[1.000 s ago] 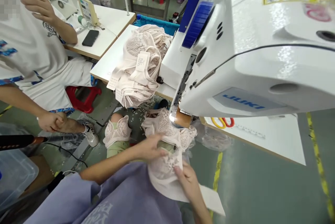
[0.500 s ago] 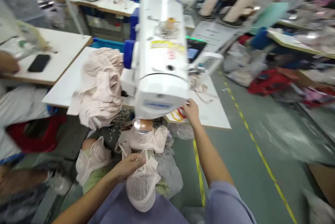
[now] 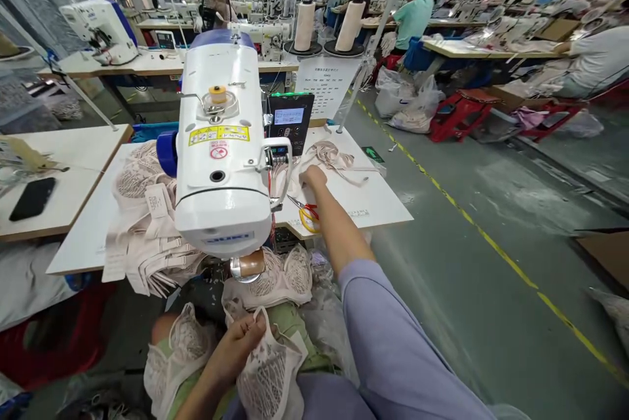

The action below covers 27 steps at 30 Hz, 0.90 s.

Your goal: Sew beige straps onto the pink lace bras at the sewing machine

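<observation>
My left hand (image 3: 240, 346) pinches the edge of a pale pink lace bra (image 3: 268, 377) low in the head view, over my lap. Across the white table my right hand (image 3: 313, 177) reaches right of the sewing machine (image 3: 216, 164). It touches a loose heap of pale pink straps (image 3: 331, 156); its fingers are mostly hidden, so I cannot tell whether it grips any. Scissors (image 3: 308, 215) with red and yellow handles lie just below that wrist. Another lace bra (image 3: 282, 279) hangs under the machine's head, and a further one (image 3: 184, 348) lies over my left leg.
A pile of pale pink bras (image 3: 147, 217) covers the table left of the machine. Behind the machine stand a control panel (image 3: 289, 120) and a printed sheet (image 3: 327, 86). A phone (image 3: 33, 198) lies on the neighbouring table. A person in a green shirt (image 3: 413, 20) sits far off.
My right hand has moved from the scissors at the table's front edge, farther in to the strap heap. My left hand still holds the bra. The head view has tilted up and turned right.
</observation>
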{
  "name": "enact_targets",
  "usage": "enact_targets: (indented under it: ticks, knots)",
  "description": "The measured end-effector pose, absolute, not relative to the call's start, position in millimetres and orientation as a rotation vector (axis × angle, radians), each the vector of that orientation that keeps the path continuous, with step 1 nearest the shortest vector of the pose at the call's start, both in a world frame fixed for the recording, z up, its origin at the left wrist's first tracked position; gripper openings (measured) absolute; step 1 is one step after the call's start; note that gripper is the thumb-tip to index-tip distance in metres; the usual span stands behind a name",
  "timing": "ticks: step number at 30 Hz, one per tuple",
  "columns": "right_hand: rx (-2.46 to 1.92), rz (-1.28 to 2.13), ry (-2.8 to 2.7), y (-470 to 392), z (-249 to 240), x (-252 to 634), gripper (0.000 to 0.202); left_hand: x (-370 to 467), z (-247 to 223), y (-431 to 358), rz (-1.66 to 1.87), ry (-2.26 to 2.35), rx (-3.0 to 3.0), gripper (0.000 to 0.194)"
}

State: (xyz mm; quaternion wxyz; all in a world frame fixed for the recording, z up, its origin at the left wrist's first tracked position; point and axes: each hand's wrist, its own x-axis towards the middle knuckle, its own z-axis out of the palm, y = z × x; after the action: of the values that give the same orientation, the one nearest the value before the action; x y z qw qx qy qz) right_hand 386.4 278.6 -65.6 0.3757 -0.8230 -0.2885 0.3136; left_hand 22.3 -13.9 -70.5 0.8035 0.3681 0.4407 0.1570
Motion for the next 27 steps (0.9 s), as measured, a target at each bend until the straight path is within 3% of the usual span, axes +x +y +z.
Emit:
enact_targets:
  ticks: [13, 21, 27]
  knots:
    - [-0.954, 1.246, -0.474, 187.6, -31.2, 337.3, 0.028, 8.0, -43.9, -7.2, 0.503, 0.987, 0.792, 0.054]
    - [-0.343, 1.258, -0.376, 194.2, 57.8, 340.2, 0.026, 2.0, -30.4, -9.3, 0.513, 1.025, 1.033, 0.052]
    - [-0.404, 1.432, -0.317, 76.2, 41.2, 249.2, 0.023, 2.8, -1.2, -12.7, 0.589, 1.167, 1.484, 0.035]
